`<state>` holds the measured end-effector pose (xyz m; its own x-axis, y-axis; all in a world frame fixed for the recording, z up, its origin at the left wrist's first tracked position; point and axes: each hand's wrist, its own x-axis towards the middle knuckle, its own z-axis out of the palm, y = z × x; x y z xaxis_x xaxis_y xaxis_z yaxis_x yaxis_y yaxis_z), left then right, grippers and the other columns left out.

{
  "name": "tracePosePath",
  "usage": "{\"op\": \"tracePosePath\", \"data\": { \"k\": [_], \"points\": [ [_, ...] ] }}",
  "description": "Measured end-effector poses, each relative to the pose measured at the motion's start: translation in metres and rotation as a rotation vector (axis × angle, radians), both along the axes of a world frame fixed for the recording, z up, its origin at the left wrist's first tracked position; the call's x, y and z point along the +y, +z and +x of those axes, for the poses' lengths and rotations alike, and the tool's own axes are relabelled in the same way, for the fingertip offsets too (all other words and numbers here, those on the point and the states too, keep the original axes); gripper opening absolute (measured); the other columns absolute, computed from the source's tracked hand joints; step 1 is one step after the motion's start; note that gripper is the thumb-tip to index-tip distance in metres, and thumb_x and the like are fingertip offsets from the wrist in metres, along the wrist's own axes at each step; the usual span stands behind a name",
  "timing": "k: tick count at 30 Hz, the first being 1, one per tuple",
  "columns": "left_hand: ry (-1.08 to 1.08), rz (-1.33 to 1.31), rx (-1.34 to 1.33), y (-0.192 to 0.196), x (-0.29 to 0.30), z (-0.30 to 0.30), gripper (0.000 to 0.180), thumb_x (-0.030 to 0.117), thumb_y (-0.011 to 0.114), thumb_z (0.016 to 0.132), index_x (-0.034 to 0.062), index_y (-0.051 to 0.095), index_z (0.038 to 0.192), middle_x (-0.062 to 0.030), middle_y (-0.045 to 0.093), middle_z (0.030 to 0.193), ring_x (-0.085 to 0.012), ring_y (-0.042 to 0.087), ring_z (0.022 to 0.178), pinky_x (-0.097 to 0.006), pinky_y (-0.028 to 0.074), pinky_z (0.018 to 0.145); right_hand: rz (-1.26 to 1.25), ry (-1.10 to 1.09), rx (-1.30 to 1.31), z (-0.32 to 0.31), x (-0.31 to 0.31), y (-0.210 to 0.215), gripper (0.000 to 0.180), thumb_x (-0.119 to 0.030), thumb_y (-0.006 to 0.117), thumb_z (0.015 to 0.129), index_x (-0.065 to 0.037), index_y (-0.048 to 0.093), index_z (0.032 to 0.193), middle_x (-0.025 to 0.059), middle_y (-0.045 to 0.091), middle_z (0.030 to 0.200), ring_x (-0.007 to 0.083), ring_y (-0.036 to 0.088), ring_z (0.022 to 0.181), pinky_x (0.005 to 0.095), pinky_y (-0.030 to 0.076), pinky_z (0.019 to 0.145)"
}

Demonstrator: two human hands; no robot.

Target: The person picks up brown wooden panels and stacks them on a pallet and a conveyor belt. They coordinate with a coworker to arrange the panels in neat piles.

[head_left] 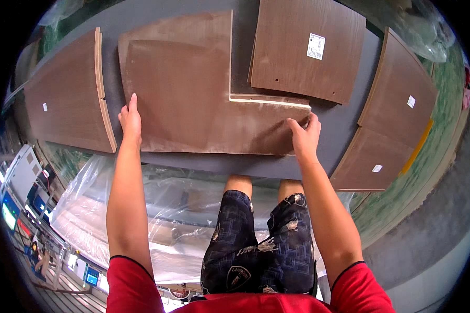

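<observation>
Fingers (314,124) on L-shaped brown panel (183,104)

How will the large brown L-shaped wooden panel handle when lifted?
The large brown L-shaped wooden panel seems stiff, showing no visible sag. It may feel heavier at its left end, which is broader.

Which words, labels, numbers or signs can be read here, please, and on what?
Large white label on the upper board: print too small to read.
Small white label on the left board: too small.
Small white labels on the right boards: too small.
Shield emblem on the shorts: lettering shows, not copied out here.
Screens at far left: too blurred to read.
Panel held by left hand and right hand: no text visible.
</observation>
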<state>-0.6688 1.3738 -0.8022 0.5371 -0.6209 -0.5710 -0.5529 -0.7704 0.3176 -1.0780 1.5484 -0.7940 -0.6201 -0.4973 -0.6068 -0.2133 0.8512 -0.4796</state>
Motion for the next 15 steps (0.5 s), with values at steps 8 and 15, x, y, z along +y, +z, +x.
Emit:
{"op": "tracePosePath", "data": {
  "k": [8,15],
  "points": [
    [-0.037,-0.034,-0.042,-0.008,0.001,0.012,0.092,0.064,0.051,0.089,-0.0111,0.038,0.140,-0.0261,0.031,0.149,-0.0361,0.032,0.139,-0.046,0.027,0.113,0.059,-0.061,0.123,0.011,-0.012,-0.009,0.061,-0.031,0.073,0.074,0.001,0.051,0.121,0.0216,0.049,0.118,0.0381,0.045,0.118,0.0442,0.037,0.103],
    [-0.034,-0.363,-0.311,-0.017,0.028,0.025,0.072,0.056,0.042,0.097,-0.0118,0.062,0.109,-0.0291,0.058,0.118,-0.0420,0.051,0.115,-0.046,0.038,0.100,-0.028,-0.161,0.222,0.035,0.028,0.017,0.050,-0.028,0.073,0.073,0.000,0.054,0.110,0.0192,0.048,0.106,0.0361,0.046,0.104,0.0454,0.038,0.094]
  ]
}}
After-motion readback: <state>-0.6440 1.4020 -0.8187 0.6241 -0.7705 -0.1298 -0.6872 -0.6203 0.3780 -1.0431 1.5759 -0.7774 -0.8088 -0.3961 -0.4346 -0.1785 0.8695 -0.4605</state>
